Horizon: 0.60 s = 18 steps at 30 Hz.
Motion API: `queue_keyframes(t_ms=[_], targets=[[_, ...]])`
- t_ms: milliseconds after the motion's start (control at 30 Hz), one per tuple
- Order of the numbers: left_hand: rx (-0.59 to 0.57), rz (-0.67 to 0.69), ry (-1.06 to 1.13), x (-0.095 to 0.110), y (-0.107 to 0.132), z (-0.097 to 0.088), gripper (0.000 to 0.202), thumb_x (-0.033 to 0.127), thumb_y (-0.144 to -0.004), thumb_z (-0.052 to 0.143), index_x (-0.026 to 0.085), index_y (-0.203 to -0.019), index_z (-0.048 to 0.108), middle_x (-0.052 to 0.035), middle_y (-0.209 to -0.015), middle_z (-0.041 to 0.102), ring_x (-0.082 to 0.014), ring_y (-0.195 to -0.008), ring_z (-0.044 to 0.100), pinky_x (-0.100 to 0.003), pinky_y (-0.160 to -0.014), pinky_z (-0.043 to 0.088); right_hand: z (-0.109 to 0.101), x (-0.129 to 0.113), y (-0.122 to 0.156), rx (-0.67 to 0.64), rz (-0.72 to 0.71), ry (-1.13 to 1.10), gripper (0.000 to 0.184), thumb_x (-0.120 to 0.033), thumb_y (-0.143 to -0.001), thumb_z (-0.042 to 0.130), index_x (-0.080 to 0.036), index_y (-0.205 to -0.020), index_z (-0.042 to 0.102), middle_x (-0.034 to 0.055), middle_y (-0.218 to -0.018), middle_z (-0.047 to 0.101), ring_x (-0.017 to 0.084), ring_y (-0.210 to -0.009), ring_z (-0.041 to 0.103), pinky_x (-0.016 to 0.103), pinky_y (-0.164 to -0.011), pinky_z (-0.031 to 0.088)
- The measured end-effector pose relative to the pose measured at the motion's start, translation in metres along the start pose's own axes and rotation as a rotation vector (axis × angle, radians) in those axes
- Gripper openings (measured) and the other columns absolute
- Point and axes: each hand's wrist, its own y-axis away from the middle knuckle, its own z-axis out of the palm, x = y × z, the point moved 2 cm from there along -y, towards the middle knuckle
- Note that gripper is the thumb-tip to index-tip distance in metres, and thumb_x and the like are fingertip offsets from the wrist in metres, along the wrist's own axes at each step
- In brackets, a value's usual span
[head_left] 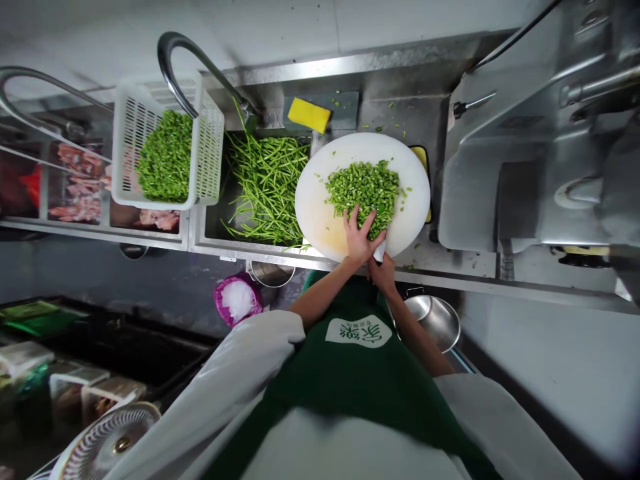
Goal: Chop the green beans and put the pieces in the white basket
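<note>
One knife (pixel 380 251), its blade partly visible, is gripped in the closed right hand (pixel 383 273) at the near edge of a rounded white cutting board (pixel 320 230). Just beyond, the left hand (pixel 361 241) lies open, fingers spread over the near side of a heap of chopped stems (pixel 365 190); whether it has hold of any, I cannot tell. The heap sits around the middle of the board, loose bits about it. To the left, long green stalks (pixel 270 187) lie in a sink (pixel 216 227) beside a white basket (pixel 210 153) of cut greens (pixel 165 160). Farther back, a yellow sponge (pixel 309 115) rests on a grey slab (pixel 345 112), near a curved tap (pixel 215 69)
</note>
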Motion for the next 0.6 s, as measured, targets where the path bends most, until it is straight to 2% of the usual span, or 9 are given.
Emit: queue_keyframes(t_ms=[100,333,500,600], targets=[[-0.001,0.022,0.026,0.001,0.001,-0.005,0.063,0.059,-0.091,0.068,0.026,-0.144,0.059,-0.0136,-0.170,0.022,-0.0399,-0.160,0.011,-0.066,-0.129,0.017,0.004,0.004,0.002,0.004,-0.050,-0.122,0.032,-0.058,-0.090,0.052,-0.027,-0.087,0.048,-0.0053,-0.051,0.053,0.017,-0.042,0.052,0.030,-0.044,0.045],[0.039,0.207,-0.022,0.006,-0.001,-0.017,0.065,0.063,-0.090,0.067,0.028,-0.143,0.059,-0.0125,-0.169,0.027,-0.0380,-0.159,0.019,-0.062,-0.128,0.024,0.014,-0.003,0.015,0.119,-0.113,-0.287,0.037,-0.060,-0.083,0.060,-0.027,-0.081,0.044,-0.0066,-0.045,0.050,0.016,-0.034,0.047,0.029,-0.037,0.038],[0.045,0.318,0.021,0.008,-0.003,-0.035,0.063,0.061,-0.093,0.064,0.029,-0.147,0.056,-0.0103,-0.169,0.025,-0.0352,-0.159,0.021,-0.060,-0.130,0.021,0.024,-0.022,0.035,0.227,-0.094,-0.274,0.036,-0.060,-0.083,0.061,-0.027,-0.080,0.045,-0.0067,-0.044,0.049,0.015,-0.036,0.047,0.029,-0.039,0.039],[0.067,0.352,0.075,-0.001,-0.009,-0.056,0.063,0.059,-0.094,0.064,0.032,-0.149,0.053,-0.0088,-0.170,0.024,-0.0346,-0.160,0.019,-0.061,-0.130,0.021,0.041,-0.041,0.042,0.265,-0.089,-0.230,0.036,-0.059,-0.082,0.060,-0.027,-0.077,0.045,-0.0059,-0.046,0.050,0.014,-0.037,0.047,0.028,-0.040,0.040]])
